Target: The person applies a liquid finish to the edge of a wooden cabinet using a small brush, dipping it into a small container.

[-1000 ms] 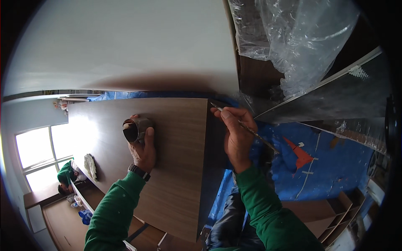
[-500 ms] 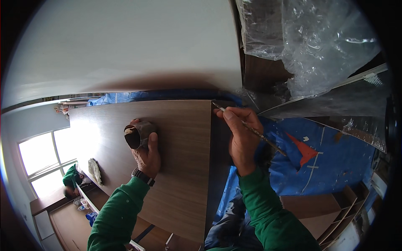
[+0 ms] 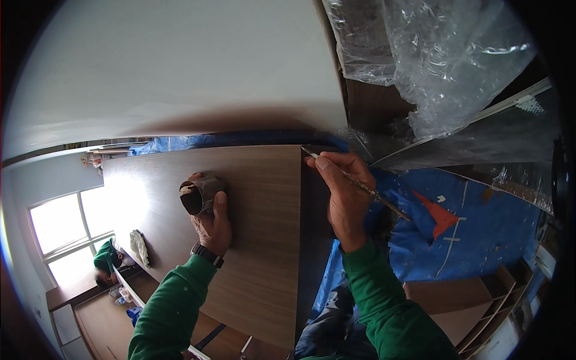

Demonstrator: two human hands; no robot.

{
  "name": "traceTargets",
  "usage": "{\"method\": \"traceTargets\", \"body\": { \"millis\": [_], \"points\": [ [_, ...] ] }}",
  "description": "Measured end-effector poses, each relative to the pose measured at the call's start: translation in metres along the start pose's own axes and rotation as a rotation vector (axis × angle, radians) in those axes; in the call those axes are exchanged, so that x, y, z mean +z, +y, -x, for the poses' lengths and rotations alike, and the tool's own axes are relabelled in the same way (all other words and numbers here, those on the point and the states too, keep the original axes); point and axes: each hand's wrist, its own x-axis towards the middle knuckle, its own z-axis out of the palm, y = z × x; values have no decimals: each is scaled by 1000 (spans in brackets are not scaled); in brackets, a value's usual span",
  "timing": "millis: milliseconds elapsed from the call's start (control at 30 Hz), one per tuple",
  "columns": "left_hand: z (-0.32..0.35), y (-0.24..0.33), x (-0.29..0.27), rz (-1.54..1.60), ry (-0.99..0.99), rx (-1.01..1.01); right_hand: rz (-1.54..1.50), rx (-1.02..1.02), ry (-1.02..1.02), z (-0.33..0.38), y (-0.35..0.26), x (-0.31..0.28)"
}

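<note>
My left hand is wrapped round a small dark can, tilted so that its open mouth faces left, over the brown wood-grain panel. In my right hand is a thin paintbrush, pinched between thumb and fingers. Its tip is at the panel's far right corner, and its stained handle slants back to the right. The panel's dark side edge runs down just left of my right hand. What is inside the can is too dark to make out.
A pale wall rises beyond the panel. Clear plastic wrap hangs at the upper right. Blue sheeting with an orange-red piece lies at right. A crumpled cloth rests on the panel's left. Another person bends near the window.
The view has shifted slightly. Both hands keep their grips, and the brush tip stays at the panel's corner with hardly any movement.
</note>
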Motion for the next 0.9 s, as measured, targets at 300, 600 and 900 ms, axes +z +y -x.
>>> {"method": "traceTargets", "body": {
  "millis": [300, 600, 900],
  "points": [
    [-1, 1, 1, 85, -5, -29, 23, 20, -10, 0, -1, 0],
    [-1, -2, 1, 10, -10, 22, -15, 33, -15, -1, -3, -2],
    [-2, 4, 2, 75, -35, -49, 2, 65, -13, -3, -1, -2]
  ]
}}
